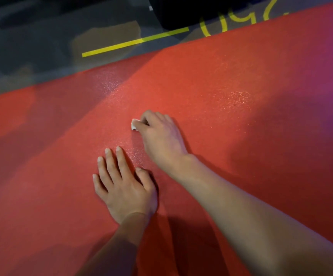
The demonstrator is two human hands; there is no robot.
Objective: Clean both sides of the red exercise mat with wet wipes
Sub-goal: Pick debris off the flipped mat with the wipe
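The red exercise mat [211, 80] lies flat on a dark floor [42, 36] marked with yellow tape [133, 42], filling most of the view, and the right hand [161, 136] presses a small bunched wet wipe [134, 124] onto it, fingers curled round the wad. The left hand [121, 186] lies flat just beside it, fingers straight and slightly spread, pinning the mat. To wipe well, I judge the strokes should overlap and run out to the far edge while the left hand holds the mat from creeping.
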